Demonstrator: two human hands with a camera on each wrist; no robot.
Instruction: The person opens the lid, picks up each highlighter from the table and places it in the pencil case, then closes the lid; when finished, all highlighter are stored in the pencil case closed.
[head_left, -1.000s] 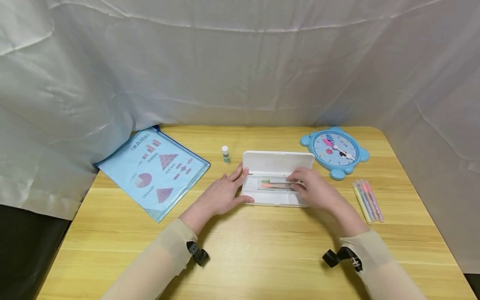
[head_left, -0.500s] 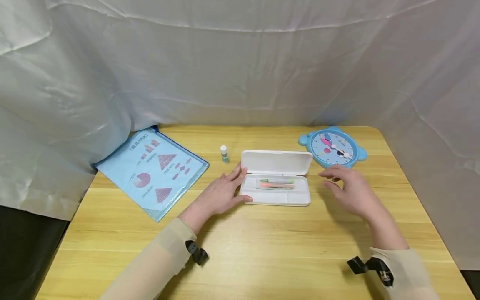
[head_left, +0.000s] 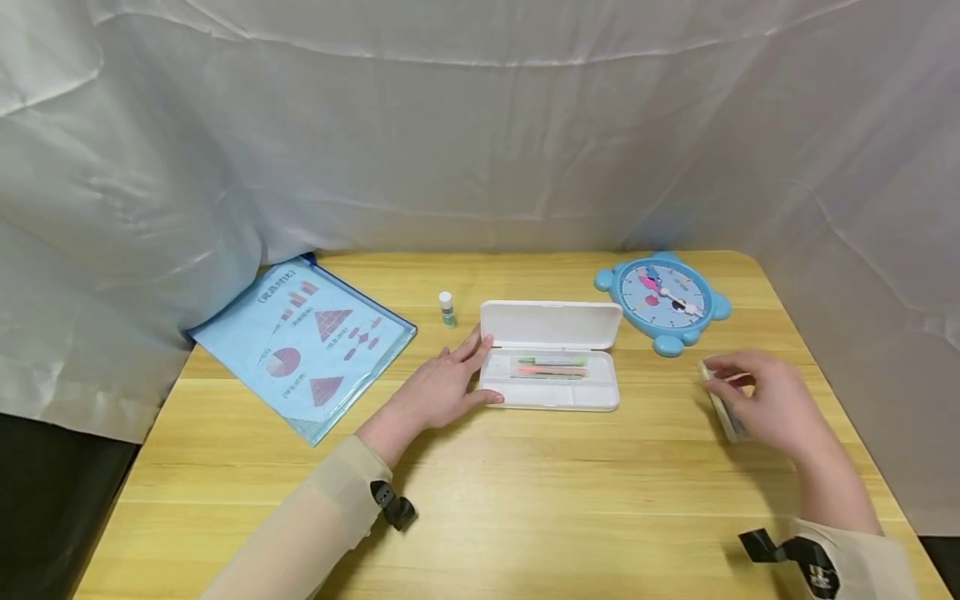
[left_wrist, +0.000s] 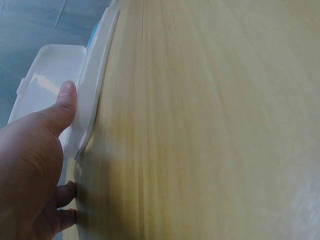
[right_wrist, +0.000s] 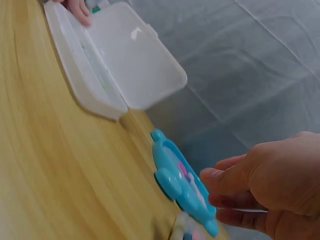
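A white pencil case (head_left: 592, 397) lies with its lid raised in the middle of the table. Inside it are a green pen (head_left: 555, 362) and a pinkish pen (head_left: 553, 372). My left hand (head_left: 442, 387) holds the case's left end, thumb at the front wall and fingers toward the lid hinge; the left wrist view shows the thumb (left_wrist: 66, 100) against the case. At the right, my right hand (head_left: 772, 400) is over a pack of coloured markers (head_left: 722, 408), mostly hidden beneath it. In the right wrist view the fingers are loosely bent above the pack, with nothing visible between them.
A blue toy clock (head_left: 663, 296) lies at the back right. Behind the case's left end stands a small white-capped bottle (head_left: 447, 308). A blue zip document pouch (head_left: 307, 350) lies at the left. Grey cloth (head_left: 480, 150) hangs along the table's back and sides.
My right hand has left the pens inside the case and moved right to the marker pack. The left hand stays at the case's left end.
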